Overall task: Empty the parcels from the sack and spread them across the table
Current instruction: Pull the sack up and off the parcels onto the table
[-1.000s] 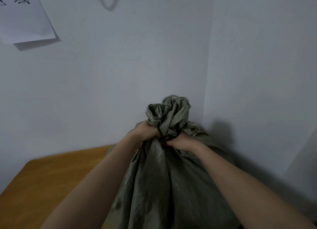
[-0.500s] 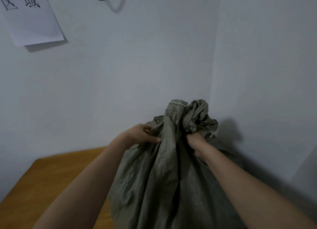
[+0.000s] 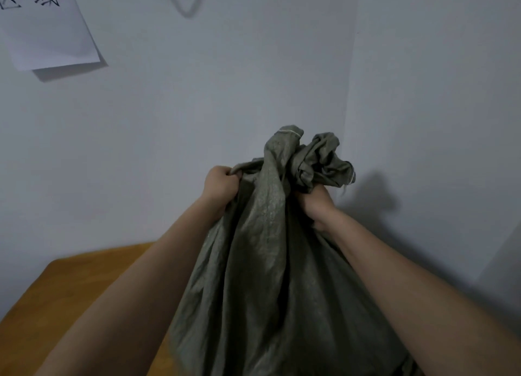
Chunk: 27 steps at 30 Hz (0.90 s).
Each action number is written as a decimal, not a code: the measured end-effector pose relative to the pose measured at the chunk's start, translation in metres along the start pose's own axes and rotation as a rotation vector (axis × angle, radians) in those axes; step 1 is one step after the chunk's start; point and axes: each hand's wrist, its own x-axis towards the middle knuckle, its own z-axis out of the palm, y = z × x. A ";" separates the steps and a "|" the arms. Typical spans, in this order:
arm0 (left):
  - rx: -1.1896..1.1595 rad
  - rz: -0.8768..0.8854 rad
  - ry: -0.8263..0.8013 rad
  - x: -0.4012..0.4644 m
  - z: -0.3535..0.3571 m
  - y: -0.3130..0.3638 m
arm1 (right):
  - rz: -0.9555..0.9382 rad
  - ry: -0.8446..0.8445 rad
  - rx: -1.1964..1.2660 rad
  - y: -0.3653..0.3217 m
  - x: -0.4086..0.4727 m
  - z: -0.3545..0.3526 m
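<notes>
A grey-green woven sack (image 3: 270, 277) hangs upright in front of me, its bunched mouth at the top near the wall corner. My left hand (image 3: 220, 185) grips a fold of the sack's rim on the left. My right hand (image 3: 317, 203) grips the bunched neck on the right, just under the crumpled top. The sack's lower part drops out of view at the bottom edge. No parcels are visible; the cloth hides whatever is inside.
A wooden table (image 3: 70, 288) lies at the lower left, its far edge against the white wall. A paper sheet (image 3: 48, 29) with black characters hangs on the wall at upper left. The wall corner (image 3: 349, 93) runs just right of the sack.
My hands have separated: the left one shifted left and took a fold of the rim, the right one kept the neck. The sack's mouth is spread a little wider.
</notes>
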 end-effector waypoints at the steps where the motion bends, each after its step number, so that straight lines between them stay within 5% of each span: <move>1: -0.002 -0.023 -0.027 -0.001 0.004 -0.004 | 0.014 -0.010 -0.006 0.004 -0.001 0.000; 7: -0.458 -0.132 0.027 0.009 0.010 0.008 | -0.076 0.043 -0.002 -0.021 -0.004 -0.011; 11: -0.391 -0.214 -0.023 -0.002 0.019 0.002 | -0.090 0.044 -0.075 -0.014 -0.009 -0.006; 15: -0.733 -0.211 -0.046 0.005 0.010 0.018 | -0.160 0.123 0.018 -0.027 -0.003 -0.012; 18: -0.695 -0.197 -0.099 -0.002 0.018 0.015 | -0.094 0.126 0.073 -0.021 0.003 -0.012; 22: -0.637 -0.251 -0.374 -0.008 0.020 0.000 | 0.046 0.110 0.121 0.003 0.005 -0.012; 27: -0.243 -0.028 -0.790 -0.018 0.013 -0.006 | 0.106 0.102 0.219 0.006 0.011 -0.017</move>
